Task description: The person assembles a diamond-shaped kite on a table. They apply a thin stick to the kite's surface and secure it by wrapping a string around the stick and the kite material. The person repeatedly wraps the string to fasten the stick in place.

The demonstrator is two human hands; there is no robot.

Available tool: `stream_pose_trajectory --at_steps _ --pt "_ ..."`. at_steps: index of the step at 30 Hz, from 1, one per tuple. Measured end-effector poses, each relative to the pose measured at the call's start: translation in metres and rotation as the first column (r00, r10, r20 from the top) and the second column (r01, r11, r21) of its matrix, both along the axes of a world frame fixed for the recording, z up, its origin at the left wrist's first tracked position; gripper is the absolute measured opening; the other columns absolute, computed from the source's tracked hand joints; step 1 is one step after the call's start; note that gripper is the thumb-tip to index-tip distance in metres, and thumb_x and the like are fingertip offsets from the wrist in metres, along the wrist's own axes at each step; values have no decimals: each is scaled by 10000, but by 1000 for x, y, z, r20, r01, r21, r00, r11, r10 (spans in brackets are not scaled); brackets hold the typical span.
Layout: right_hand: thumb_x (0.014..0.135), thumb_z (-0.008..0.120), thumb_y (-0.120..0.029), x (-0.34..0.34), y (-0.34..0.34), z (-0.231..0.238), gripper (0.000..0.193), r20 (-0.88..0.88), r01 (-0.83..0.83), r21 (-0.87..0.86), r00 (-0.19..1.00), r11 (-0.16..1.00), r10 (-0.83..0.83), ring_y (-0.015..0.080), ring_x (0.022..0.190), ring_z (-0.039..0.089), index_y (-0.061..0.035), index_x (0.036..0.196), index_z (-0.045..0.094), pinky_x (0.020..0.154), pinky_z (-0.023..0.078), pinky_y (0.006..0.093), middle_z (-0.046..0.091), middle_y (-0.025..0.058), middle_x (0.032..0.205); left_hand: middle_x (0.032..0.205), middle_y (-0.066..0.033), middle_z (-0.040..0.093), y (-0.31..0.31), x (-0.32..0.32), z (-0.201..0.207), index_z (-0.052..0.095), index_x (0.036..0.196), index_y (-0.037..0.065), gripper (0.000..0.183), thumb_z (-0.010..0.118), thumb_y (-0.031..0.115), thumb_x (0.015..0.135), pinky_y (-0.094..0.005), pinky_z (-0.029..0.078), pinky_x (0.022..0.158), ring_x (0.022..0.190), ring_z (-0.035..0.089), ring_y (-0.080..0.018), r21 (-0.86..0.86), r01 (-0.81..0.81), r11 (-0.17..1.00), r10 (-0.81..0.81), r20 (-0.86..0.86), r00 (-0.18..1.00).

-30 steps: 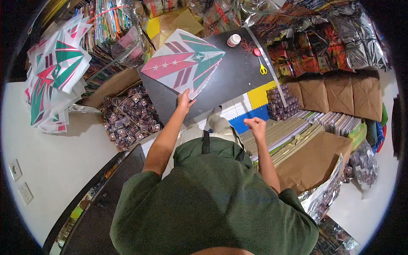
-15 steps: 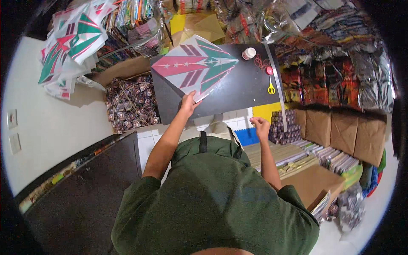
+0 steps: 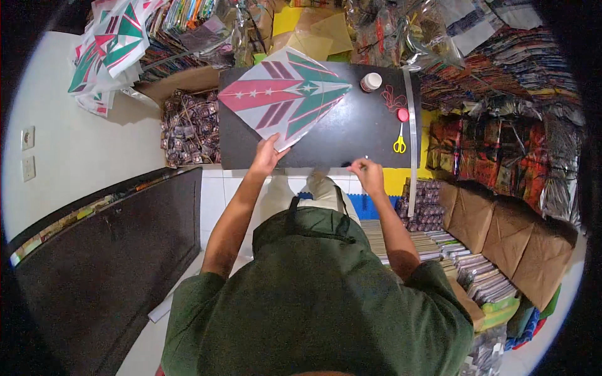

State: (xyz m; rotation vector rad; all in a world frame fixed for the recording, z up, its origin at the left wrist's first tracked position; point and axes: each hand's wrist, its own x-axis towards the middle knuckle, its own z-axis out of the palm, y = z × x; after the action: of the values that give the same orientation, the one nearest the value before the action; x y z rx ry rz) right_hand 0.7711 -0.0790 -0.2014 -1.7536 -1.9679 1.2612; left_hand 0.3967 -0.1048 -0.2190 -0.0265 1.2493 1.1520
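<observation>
A diamond-shaped paper kite (image 3: 263, 94) in white, red and green, with stars, lies on the dark tabletop (image 3: 326, 147). My left hand (image 3: 268, 155) is closed on its near corner, thumb on top. Over the table's front edge hovers my right hand (image 3: 369, 173), its fingers pinched together; what they hold, if anything, is too small to make out. Farther off stand a small white jar (image 3: 371, 82) and a loose tangle of red string (image 3: 394, 99). Yellow-handled scissors (image 3: 399, 145) and a round red lid (image 3: 402, 114) lie near the right edge.
A long metal strip (image 3: 412, 138) runs along the table's right edge. Left of the table is a cardboard box (image 3: 188, 128) of small packets. More kites (image 3: 113, 47) hang at the upper left. Stacked packages (image 3: 495, 150) and brown paper parcels (image 3: 495, 219) crowd the right.
My right hand has moved left and up to the table's front edge, its fingers now pinched. The left hand keeps its hold on the kite. The whole view has shifted a little.
</observation>
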Motion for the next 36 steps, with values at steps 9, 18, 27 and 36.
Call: stream_pose_trajectory --at_steps 9,18,27,36 --pt "845 871 -188 -63 86 31 381 2 -317 744 882 589 471 292 1136 658 -124 1203 759 1005 494 456 759 36 1181 1349 -180 668 -16 20 10 546 1399 -81 423 609 196 1085 -486 590 1056 1229 697 -298 -5 -42 999 42 -85 996" --pt "857 844 -157 -100 105 0 381 13 -355 812 805 464 593 230 1196 660 -155 1214 710 1081 409 499 753 3 1146 1303 -175 678 -18 40 26 561 1372 -61 386 631 164 1067 -493 596 1033 1192 716 -307 139 -48 989 56 -52 997" --pt "863 830 -115 -105 101 -3 302 -54 -316 808 801 497 596 230 1101 700 -137 1148 731 1046 435 494 754 18 1074 1331 -176 679 -17 42 32 553 1381 -43 374 614 180 1087 -485 598 1044 1207 715 -308 52 -94 994 98 -82 992" --pt "848 836 -114 -110 103 1 319 -43 -339 810 780 479 624 221 1020 699 -141 1148 730 1006 447 482 731 18 1001 1394 -191 665 -23 42 38 551 1404 -57 400 580 210 1107 -483 605 1054 1258 699 -298 57 -62 996 65 -50 997"
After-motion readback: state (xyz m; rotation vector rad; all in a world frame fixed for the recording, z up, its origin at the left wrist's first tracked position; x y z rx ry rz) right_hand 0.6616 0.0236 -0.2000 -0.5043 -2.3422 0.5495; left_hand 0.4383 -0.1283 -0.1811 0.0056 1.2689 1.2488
